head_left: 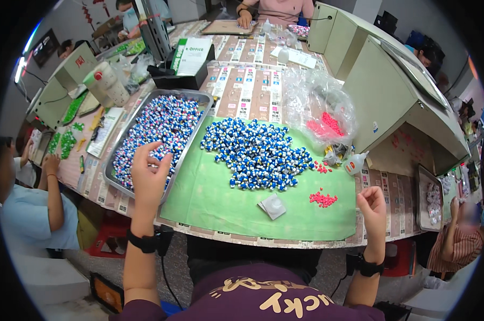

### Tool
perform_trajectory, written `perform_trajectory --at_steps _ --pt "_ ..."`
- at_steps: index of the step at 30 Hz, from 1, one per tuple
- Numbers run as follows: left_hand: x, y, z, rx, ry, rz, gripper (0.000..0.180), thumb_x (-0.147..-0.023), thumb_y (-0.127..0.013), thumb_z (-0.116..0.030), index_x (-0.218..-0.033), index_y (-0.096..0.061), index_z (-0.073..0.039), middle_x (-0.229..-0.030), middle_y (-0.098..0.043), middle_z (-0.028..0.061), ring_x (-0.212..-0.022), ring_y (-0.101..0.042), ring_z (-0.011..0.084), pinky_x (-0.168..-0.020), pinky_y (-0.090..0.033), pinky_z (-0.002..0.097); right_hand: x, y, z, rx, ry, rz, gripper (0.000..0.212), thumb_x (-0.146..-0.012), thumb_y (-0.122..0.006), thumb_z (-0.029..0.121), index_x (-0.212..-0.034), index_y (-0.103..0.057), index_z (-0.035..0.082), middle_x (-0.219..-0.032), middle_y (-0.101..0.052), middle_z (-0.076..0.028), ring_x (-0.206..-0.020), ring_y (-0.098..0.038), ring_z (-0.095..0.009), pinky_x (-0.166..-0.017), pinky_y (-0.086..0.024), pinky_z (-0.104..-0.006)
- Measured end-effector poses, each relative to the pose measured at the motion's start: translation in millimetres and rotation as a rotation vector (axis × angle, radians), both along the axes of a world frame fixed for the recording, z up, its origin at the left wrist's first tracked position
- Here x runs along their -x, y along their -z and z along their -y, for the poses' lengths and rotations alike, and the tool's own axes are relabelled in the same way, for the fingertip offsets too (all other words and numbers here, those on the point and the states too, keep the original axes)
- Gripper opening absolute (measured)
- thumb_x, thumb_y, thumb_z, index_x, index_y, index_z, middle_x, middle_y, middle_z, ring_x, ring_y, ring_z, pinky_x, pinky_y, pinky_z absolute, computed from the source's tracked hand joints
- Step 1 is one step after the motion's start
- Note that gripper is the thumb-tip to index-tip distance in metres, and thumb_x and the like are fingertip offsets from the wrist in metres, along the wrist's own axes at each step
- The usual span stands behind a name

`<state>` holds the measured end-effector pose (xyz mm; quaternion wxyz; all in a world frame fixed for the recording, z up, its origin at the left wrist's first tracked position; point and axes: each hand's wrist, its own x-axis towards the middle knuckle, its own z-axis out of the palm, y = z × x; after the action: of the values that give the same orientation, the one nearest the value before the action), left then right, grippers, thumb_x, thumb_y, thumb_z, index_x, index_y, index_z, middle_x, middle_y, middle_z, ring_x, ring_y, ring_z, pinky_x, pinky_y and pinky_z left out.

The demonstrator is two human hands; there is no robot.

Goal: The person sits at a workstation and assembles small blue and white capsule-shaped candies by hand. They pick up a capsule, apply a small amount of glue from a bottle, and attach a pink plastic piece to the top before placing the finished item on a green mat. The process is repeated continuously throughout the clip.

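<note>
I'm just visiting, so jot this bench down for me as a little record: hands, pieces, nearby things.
Left hand: above the metal tray, thumb and forefinger apart
Right hand: by the green mat's right edge, fingers curled; whether it holds anything is unclear
In tray: many small pieces, mostly blue and white
Main pile on mat: blue-and-white pieces
Pink bits: two small heaps, right of the main pile; more inside the clear bag
Also nearby: white squeeze bottle
</note>
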<state>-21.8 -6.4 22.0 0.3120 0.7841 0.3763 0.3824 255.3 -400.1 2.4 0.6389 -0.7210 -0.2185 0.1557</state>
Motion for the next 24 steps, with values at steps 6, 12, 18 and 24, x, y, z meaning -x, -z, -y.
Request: perform_trajectory --at_steps 6,12,18,24 --pt "-80.4 10.7 14.6 -0.16 0.378 0.049 0.031 -0.088 -0.071 -0.017 -0.114 -0.063 -0.002 -0.113 -0.063 0.0124 -0.105 -0.06 0.0256 -0.09 -0.047 0.0369 3.3 -23.1 -28.9 0.192 -0.271 0.096 0.021 -0.089 -0.068 0.013 -0.105 -0.057 0.006 -0.114 -0.062 -0.005 -0.107 -0.058 -0.016 -0.094 -0.045 -0.0332" --pt "-142.1 61.2 -26.2 -0.3 0.344 -0.204 0.047 -0.093 -0.061 -0.043 -0.123 -0.064 -0.007 -0.134 -0.056 0.0183 -0.129 -0.045 0.0401 -0.109 -0.034 0.0466 -14.0 -35.8 -99.4 0.124 -0.492 0.157 0.032 -0.094 -0.064 0.023 -0.122 -0.058 0.008 -0.126 -0.059 -0.008 -0.123 -0.052 -0.02 -0.099 -0.042 -0.0362" --pt "-157.3 84.8 -48.7 -0.122 0.346 -0.295 0.051 -0.097 -0.053 -0.048 -0.129 -0.061 -0.009 -0.142 -0.05 0.0187 -0.134 -0.039 0.0435 -0.113 -0.03 0.0487 -46.2 -30.4 -163.4 0.161 -0.589 0.196 0.042 -0.1 -0.052 0.031 -0.129 -0.054 0.001 -0.135 -0.054 -0.015 -0.13 -0.048 -0.026 -0.109 -0.035 -0.0357" --pt "-169.4 75.0 -43.5 -0.089 0.404 -0.328 0.055 -0.098 -0.046 -0.054 -0.136 -0.056 -0.015 -0.145 -0.049 0.0134 -0.139 -0.035 0.0405 -0.114 -0.021 0.0532 -66.2 6.2 -229.9 0.218 -0.637 0.195 0.051 -0.103 -0.045 0.038 -0.133 -0.051 -0.003 -0.14 -0.049 -0.022 -0.133 -0.045 -0.032 -0.111 -0.033 -0.0372"
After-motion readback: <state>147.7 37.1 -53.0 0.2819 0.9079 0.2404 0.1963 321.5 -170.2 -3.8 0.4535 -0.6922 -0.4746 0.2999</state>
